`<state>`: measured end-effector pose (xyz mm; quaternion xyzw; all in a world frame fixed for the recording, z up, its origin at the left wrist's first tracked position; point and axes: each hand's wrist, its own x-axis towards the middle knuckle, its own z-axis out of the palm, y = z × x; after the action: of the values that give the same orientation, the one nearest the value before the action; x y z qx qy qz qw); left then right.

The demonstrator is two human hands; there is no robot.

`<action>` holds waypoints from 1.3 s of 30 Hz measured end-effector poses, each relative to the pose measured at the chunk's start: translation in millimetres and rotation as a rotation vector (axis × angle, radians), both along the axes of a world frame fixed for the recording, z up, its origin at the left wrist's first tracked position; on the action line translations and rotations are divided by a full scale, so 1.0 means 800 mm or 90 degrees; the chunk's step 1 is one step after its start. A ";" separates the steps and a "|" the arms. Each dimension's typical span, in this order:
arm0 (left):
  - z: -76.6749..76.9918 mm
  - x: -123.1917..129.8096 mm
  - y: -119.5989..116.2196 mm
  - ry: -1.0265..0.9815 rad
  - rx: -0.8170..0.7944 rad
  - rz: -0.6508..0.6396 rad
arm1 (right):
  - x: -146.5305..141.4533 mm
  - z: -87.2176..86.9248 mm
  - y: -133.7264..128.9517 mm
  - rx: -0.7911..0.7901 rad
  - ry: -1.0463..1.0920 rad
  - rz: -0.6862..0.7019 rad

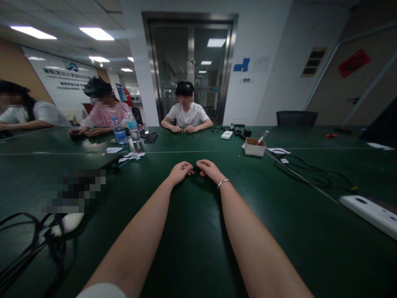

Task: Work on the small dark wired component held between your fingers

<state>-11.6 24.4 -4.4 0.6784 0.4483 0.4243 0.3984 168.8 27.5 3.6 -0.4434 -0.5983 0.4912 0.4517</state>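
Observation:
Both my arms reach out over the green table (198, 231). My left hand (180, 173) is closed, its thumb and fingertips pinched together at a small dark object (195, 168). From the other side, my right hand (210, 170), with a silver bracelet on the wrist, pinches at the same object. The fingertips of the two hands are only a short gap apart, just above the tabletop. The object is too small and dark to name, and the fingers cover much of it.
A small box (254, 148) holding a pen-like item stands ahead to the right. Black cables (313, 169) and a white power strip (369, 213) lie right. Water bottles (132, 128), paper scraps (132, 156) and more cables (40, 236) are left. Several people sit across the table.

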 end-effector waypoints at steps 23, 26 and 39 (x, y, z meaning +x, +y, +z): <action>-0.002 -0.002 0.003 0.130 0.045 0.031 | 0.001 0.004 -0.002 0.015 -0.013 0.026; 0.000 -0.002 0.001 0.147 0.079 0.073 | 0.000 0.004 -0.003 0.012 -0.014 0.018; -0.004 -0.004 0.003 0.104 0.068 0.029 | -0.001 0.005 -0.002 -0.003 -0.016 0.006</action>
<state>-14.9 27.2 -7.3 0.7207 0.4713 0.4000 0.3138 168.3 26.0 7.5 -0.4477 -0.6048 0.4891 0.4411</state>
